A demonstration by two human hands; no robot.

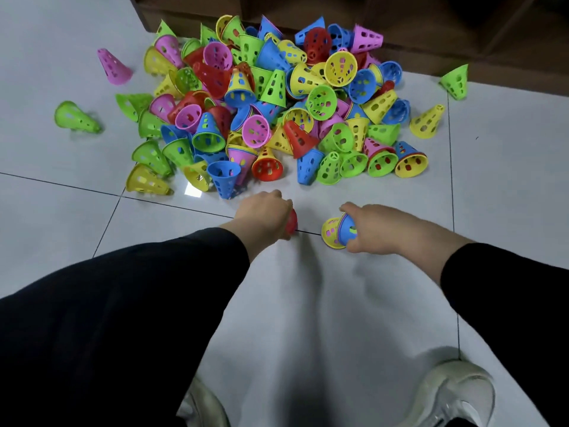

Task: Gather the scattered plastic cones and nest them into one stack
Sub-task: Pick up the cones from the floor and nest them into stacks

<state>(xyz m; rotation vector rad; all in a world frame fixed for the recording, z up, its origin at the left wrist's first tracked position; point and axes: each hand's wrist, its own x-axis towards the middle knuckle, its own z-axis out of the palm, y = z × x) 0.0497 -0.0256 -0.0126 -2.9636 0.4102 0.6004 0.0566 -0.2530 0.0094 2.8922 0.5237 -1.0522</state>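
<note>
Left hand grips one red cone — right hand grips small nested stack.

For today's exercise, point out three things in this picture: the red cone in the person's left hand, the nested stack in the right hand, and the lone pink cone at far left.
red cone [292, 222]: head view, exposed side beside the fingers.
nested stack [333, 233]: head view, yellow outer cone's wall.
pink cone [113, 66]: head view, mid side wall.

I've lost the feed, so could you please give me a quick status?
Left hand grips red plastic cone. Right hand holds short nested stack, yellow cone outermost. Big multicoloured cone pile ahead, unsorted. Nothing between them.
</note>
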